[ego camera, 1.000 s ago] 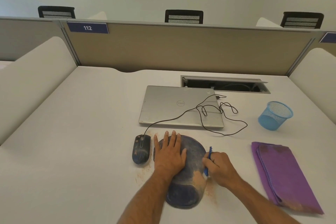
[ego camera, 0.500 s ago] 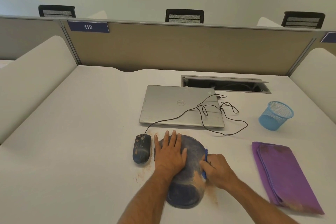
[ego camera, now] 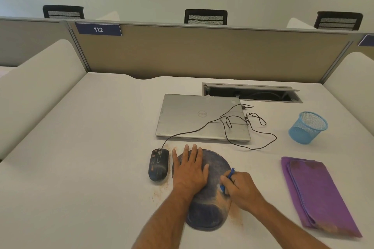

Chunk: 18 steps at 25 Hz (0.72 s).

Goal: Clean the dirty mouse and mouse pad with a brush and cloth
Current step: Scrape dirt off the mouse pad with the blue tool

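A dark blue mouse pad [ego camera: 208,214] with a wrist rest lies on the white desk, streaked with orange-brown dust. My left hand [ego camera: 190,170] presses flat on its upper left part, fingers spread. My right hand [ego camera: 238,188] grips a small blue brush [ego camera: 227,180] whose head rests on the pad's right side. A dusty black wired mouse [ego camera: 158,164] sits just left of the pad, apart from it. A folded purple cloth [ego camera: 315,194], soiled at its near corner, lies at the right.
A shut silver laptop [ego camera: 194,119] lies behind the pad, with the mouse cable [ego camera: 251,133] looped over it. A blue mesh cup [ego camera: 308,127] stands at the right. An open cable hatch [ego camera: 251,95] sits behind. Dust is scattered on the desk around the pad.
My right hand has carried the brush leftward from the pad's right edge onto its surface. The left hand stays pressed on the pad.
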### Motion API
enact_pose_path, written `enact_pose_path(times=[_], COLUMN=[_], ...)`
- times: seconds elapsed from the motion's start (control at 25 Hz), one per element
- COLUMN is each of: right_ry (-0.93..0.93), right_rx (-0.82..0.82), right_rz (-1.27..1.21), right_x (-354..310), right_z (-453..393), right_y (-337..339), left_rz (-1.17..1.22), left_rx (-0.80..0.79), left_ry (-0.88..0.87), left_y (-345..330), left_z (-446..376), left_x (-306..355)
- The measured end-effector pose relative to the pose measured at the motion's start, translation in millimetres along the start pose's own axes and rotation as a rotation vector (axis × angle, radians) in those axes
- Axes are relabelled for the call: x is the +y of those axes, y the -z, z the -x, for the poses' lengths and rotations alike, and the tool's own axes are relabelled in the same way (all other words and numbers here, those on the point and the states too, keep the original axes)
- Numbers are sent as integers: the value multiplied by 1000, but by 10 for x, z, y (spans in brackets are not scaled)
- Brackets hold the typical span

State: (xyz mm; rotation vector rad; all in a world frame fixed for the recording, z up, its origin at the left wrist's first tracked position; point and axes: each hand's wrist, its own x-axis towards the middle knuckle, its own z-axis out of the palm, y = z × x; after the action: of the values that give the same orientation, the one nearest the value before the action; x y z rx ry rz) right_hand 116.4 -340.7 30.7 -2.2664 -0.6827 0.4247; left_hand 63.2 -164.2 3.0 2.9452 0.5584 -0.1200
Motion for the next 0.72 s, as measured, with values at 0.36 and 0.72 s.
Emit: enact_pose_path(times=[0.36,0.72], right_ry=[21,53], right_rx=[-37,-35], right_rz=[12,16], right_x=[-3,-87], right_z=[32,33], right_y=[-45,-36], left_rz=[13,10], left_rx=[9,11], left_ry=[3,3], left_y=[-13,-34], left_z=[-7,-19], left_x=[-7,-18])
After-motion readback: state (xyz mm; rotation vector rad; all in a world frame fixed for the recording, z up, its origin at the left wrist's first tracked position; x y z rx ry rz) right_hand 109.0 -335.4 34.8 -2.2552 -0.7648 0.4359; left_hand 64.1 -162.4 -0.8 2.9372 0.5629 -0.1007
